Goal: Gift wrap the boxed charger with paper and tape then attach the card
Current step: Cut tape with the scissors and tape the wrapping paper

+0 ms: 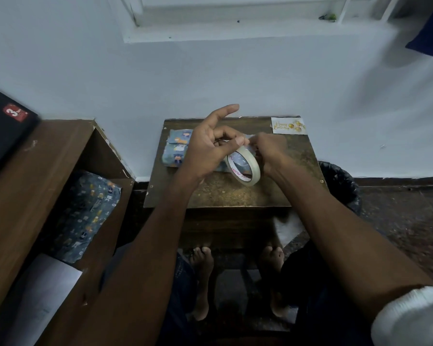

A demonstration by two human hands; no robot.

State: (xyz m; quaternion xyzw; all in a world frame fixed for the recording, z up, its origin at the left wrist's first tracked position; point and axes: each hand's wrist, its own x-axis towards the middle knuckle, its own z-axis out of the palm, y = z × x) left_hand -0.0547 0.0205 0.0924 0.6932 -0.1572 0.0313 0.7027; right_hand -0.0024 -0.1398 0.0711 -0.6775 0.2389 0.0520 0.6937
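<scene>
A small dark brown wooden tabletop (235,196) stands against a pale blue-white wall, and both hands meet above its middle. The left hand (205,148) has its thumb and a curled finger pinching the top of a pale, translucent roll of adhesive tape (244,167), while its index finger sticks out straight toward the wall. The right hand (270,151) has its fingers curled in at the same upper edge of the roll, pinching there; whether it grips the roll itself or a loose tape end cannot be told. The roll is tilted on edge, its open core facing the left hand, with pink lettering showing on the inner ring. Beneath and behind the hands, toward the far left part of the tabletop, lies the box wrapped in blue-grey paper printed with small cartoon figures (176,149), partly hidden by the left hand. At the far right corner of the tabletop sits a small white card with gold birthday lettering and balloons (288,126), well apart from the wrapped box. To the left stands a brown wooden shelf unit (35,176), and in its open compartment rests a sheet of the same blue-grey patterned wrapping paper (85,216). A bin lined with a black plastic bag (340,181) stands just beside the table's right edge.
</scene>
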